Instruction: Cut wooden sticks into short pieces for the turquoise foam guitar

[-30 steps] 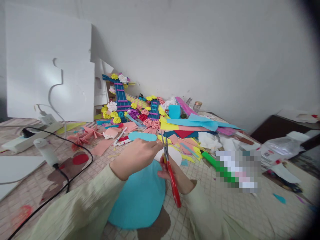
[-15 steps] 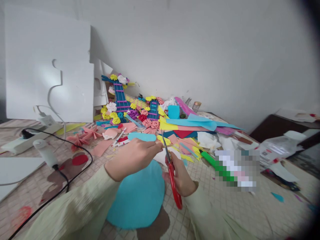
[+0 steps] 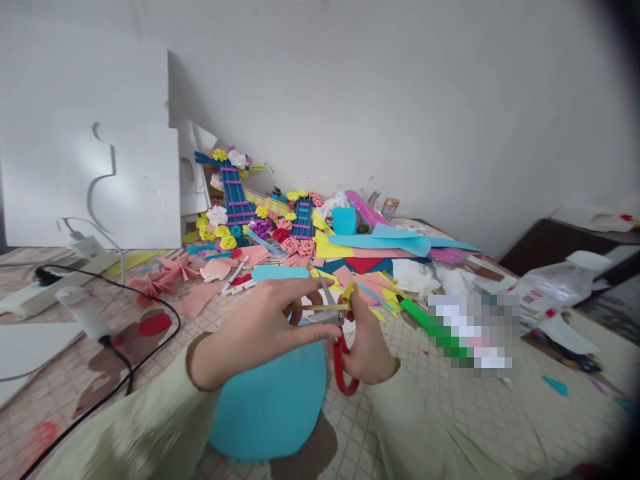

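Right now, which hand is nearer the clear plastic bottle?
Right. The right hand, holding red-handled scissors, is left of the clear plastic bottle in view; the left hand is farther left.

There's 1 pr scissors (image 3: 339,365), 2 blu fretted strips (image 3: 233,192) (image 3: 303,219), 1 plastic btl (image 3: 565,283), 1 pwr strip (image 3: 37,297).

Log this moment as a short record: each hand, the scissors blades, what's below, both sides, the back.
Left hand: around a thin stick; grip partly hidden
Right hand: holding red-handled scissors
Blades: spread apart
Below hands: blue sheet on table
Left side: power strip
Right side: clear bottle
Back: paper flowers
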### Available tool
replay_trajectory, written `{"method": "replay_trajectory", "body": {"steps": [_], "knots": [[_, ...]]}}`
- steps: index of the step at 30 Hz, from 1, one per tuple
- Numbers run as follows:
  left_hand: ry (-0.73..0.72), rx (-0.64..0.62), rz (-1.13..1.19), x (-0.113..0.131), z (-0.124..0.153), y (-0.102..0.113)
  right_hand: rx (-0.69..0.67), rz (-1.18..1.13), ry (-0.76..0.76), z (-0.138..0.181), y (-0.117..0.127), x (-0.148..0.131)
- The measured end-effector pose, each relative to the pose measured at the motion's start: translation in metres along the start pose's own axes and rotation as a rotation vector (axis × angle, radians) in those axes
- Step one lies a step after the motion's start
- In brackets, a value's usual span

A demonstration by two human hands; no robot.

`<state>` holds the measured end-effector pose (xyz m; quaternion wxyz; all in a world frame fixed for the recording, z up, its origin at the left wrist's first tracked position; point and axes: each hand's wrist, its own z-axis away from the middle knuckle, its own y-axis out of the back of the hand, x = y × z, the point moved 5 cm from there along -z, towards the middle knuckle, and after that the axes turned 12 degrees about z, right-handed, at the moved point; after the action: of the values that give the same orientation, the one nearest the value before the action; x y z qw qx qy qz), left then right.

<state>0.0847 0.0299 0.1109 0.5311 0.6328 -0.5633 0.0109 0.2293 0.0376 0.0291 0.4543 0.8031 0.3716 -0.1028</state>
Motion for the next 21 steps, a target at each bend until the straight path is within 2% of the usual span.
{"method": "replay_trajectory", "body": {"steps": [3,9,14,18,21], "knots": [[-0.036,0.027,0.069,0.001,-0.001,-0.001,-0.002,-0.029,0.005,0.000,0.000,-0.004],[-0.054,0.121,0.080,0.000,-0.001,0.004,0.082,-0.083,-0.046,-0.001,0.000,-0.005],[-0.040,0.261,0.096,-0.003,0.001,0.007,0.021,-0.224,-0.108,0.002,-0.010,-0.003],[0.003,0.168,0.051,-0.005,-0.002,0.000,-0.076,-0.286,-0.038,0.002,-0.021,-0.008],[0.079,0.112,0.029,-0.008,-0.005,-0.002,-0.131,-0.347,-0.043,0.002,-0.028,-0.008]]}}
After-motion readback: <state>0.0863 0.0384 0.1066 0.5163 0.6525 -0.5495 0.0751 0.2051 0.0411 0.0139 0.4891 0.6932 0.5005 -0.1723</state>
